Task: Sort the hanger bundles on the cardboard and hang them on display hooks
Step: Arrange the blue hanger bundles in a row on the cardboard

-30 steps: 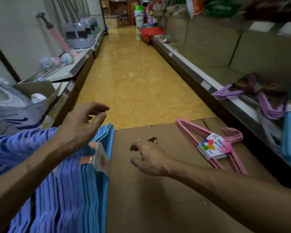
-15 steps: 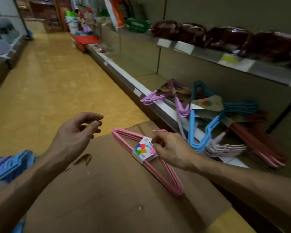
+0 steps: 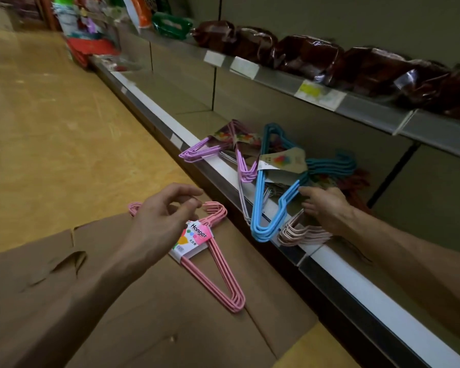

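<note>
Pink hanger bundle (image 3: 218, 264) on cardboard (image 3: 133, 328) | left hand (image 3: 162, 221) above, fingers loosely curled | right hand (image 3: 327, 208) fingers straight, touching blue hangers (image 3: 266, 197)

A flattened brown cardboard sheet (image 3: 133, 309) lies on the yellow tiled floor (image 3: 51, 134), and a banded bundle of pink wire hangers (image 3: 221, 274) rests flat on it (paper label reading "Hanger"). Beside it, the low grey shelf (image 3: 356, 282) carries a purple hanger bundle (image 3: 197, 154), a light blue hanger bundle (image 3: 260, 208) overhanging its white edge, a pale pink bundle (image 3: 300, 233) and a teal bundle (image 3: 332, 167).
</note>
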